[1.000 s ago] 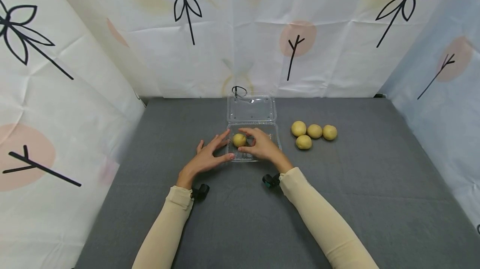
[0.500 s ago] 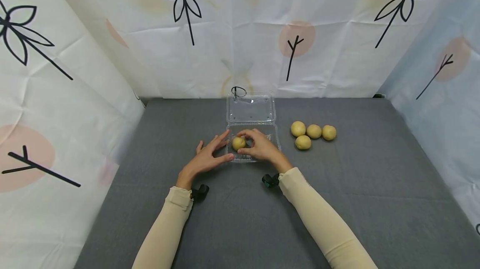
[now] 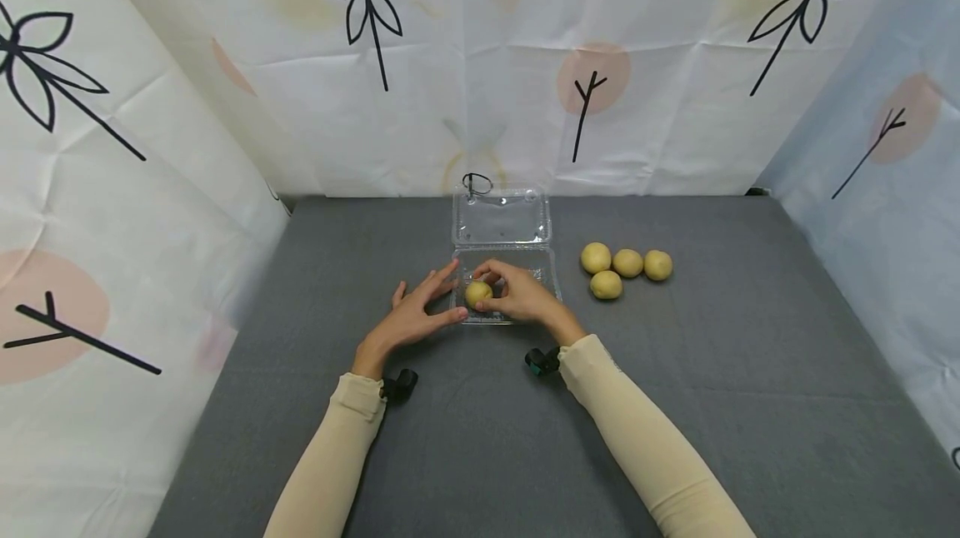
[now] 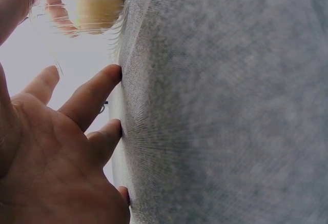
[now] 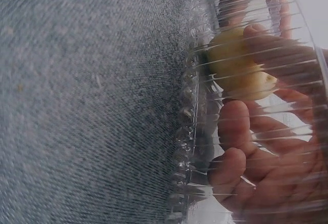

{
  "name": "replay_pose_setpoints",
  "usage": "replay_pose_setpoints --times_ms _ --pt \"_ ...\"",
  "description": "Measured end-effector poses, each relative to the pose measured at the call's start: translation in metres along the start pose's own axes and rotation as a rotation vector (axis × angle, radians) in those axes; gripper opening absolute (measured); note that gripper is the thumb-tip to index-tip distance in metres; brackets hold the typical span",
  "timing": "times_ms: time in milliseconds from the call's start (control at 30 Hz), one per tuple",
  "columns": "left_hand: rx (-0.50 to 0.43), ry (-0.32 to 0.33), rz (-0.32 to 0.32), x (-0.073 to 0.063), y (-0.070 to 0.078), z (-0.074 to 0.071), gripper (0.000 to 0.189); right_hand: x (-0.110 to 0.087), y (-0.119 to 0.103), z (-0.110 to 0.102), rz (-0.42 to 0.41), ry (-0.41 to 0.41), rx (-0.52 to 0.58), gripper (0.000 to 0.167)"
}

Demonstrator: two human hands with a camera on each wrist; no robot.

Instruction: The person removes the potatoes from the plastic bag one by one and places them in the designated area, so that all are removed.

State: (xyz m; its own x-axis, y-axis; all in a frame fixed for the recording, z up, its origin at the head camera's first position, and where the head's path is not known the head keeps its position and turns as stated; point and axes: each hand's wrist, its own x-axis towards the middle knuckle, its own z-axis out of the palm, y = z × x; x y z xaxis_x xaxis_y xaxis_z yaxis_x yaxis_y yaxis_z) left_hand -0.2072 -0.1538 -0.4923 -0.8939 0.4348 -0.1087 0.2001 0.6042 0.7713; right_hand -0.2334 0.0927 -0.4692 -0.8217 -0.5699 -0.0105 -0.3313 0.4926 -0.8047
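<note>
My right hand (image 3: 519, 295) is over the bottom half of a clear plastic clamshell box (image 3: 546, 270). Its thumb and fingers are curled about a yellow lemon (image 3: 477, 294) inside, near the box's left side. Through the ribbed wall in the right wrist view, the thumb lies against this lemon (image 5: 233, 65), which shows a pointed tip. My left hand (image 3: 417, 311) is at the left edge of the box with its fingers spread. In the left wrist view, fingertips of the left hand (image 4: 66, 152) rest at the grey tabletop.
Several more lemons (image 3: 627, 263) lie grouped on the grey table (image 3: 720, 405) to the right of the box. The box's lid (image 3: 502, 219) stands raised toward the back. White printed cloth (image 3: 660, 122) hangs behind and at both sides.
The lemon in the box has shifted slightly toward me, with the right fingers moving along with it. My left hand stays in place at the box's edge.
</note>
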Motion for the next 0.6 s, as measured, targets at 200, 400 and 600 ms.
replay_pose_setpoints --times_ms 200,400,600 --pt "0.008 0.001 -0.001 -0.0014 0.0025 -0.0001 0.085 -0.0001 0.0002 0.0011 -0.019 -0.013 -0.041 0.049" --pt "0.015 0.001 -0.005 -0.0008 0.0024 -0.0001 0.085 -0.0021 -0.0012 0.0013 -0.036 0.010 -0.064 0.046" --pt "0.012 0.006 -0.002 -0.0009 0.0010 0.0005 0.086 -0.0051 -0.0022 0.0034 -0.060 0.048 -0.066 0.045"
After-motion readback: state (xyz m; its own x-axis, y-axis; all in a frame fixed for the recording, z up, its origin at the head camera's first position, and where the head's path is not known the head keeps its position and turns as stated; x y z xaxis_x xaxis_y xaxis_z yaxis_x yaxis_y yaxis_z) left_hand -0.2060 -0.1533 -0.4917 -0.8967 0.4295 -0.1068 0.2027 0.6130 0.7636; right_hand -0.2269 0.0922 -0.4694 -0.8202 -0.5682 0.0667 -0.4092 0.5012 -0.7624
